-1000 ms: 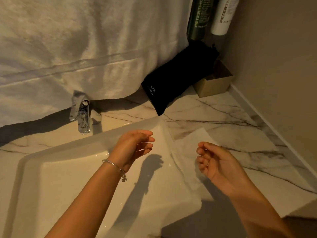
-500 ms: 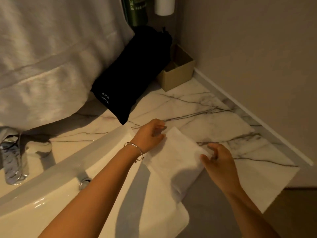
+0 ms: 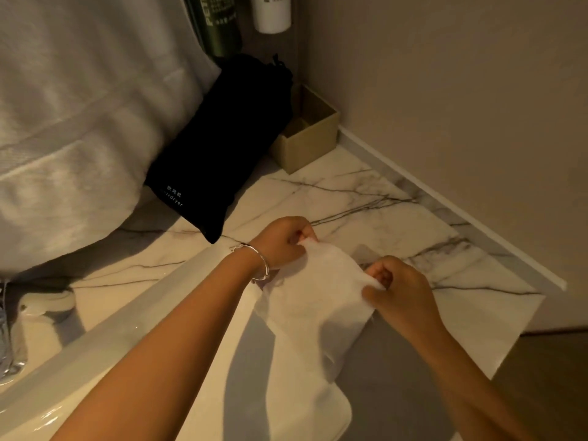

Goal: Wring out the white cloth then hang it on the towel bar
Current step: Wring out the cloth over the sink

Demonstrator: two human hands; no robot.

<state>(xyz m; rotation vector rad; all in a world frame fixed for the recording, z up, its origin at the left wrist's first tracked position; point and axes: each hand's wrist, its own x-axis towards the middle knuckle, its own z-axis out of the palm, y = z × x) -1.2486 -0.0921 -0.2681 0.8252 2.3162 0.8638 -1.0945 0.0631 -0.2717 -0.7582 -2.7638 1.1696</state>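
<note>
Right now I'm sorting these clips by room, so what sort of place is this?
Most likely a bathroom, perhaps a hotel's. A white basin is set in a marble counter, a black hairdryer pouch leans at the back, and both hands grip a white cloth.

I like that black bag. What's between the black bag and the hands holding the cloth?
Just bare marble counter, seen in the head view. The black bag leans behind it; the left hand and right hand pinch the white cloth.
</note>
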